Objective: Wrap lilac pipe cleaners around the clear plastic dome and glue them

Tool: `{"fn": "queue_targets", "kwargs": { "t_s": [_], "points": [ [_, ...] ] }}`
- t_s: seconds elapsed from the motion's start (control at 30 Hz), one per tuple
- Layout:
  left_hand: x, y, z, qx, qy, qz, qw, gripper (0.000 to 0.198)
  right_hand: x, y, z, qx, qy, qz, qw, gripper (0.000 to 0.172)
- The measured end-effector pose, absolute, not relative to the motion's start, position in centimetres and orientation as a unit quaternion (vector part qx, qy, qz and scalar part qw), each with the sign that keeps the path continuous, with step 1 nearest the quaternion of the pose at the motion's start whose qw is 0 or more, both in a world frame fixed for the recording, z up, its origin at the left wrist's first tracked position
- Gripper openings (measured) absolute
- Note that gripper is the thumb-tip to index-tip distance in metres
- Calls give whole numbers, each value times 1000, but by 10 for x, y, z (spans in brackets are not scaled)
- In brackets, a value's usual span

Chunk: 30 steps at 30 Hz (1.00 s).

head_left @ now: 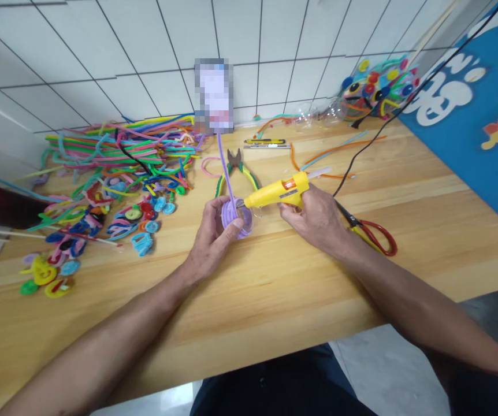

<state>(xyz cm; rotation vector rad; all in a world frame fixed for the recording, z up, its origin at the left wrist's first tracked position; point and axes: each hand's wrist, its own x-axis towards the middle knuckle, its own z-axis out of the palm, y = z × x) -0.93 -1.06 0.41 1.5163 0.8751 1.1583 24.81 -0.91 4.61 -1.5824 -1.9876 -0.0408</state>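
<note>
My left hand (pixel 214 240) is closed round a small clear plastic piece wrapped in a purple pipe cleaner (pixel 230 214). The loose end of that pipe cleaner sticks up and away from me. My right hand (pixel 316 216) grips a yellow hot glue gun (pixel 275 193) with a clear glue stick in its back. The gun's nozzle is at the purple coils; whether it touches them I cannot tell. Just beyond my hands lie pliers (pixel 237 164) with green and yellow handles, their jaws pointing away.
Many coloured pipe cleaners (pixel 123 147) and small coiled shapes (pixel 138 214) cover the left side. A blurred phone (pixel 215 95) leans on the tiled wall. Scissors (pixel 376 236) lie by my right forearm. A yellow utility knife (pixel 265 141), a decorated bottle (pixel 370 95) and a black cable (pixel 376 130) are further back.
</note>
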Motion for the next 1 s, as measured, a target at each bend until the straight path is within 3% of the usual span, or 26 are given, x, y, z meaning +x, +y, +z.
{"fn": "queue_targets", "kwargs": {
  "t_s": [0.3, 0.7, 1.0],
  "points": [
    [-8, -12, 6, 619, 360, 477, 509, 51, 249, -13, 48, -590, -753, -5, 290, 9],
    [-8, -12, 6, 621, 367, 480, 499, 54, 249, -10, 44, -595, -744, -14, 304, 19],
    [-8, -12, 6, 624, 365, 476, 501, 51, 249, -12, 48, -592, -752, -7, 290, 12]
  ]
}}
